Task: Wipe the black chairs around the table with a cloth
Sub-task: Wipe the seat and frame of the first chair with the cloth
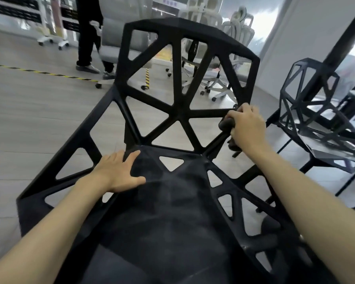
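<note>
While the left hand [119, 173] lies flat with fingers spread on the seat of the black chair [178, 111] to steady it, the right hand [247, 125] clamps a dark cloth [225, 123] against the backrest's right-hand strut (wiping step in hand), so the next pass probably calls for neighbouring struts.

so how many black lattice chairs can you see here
2: one black chair right in front under both hands, another black chair at the right edge. Others may be out of frame.
</note>
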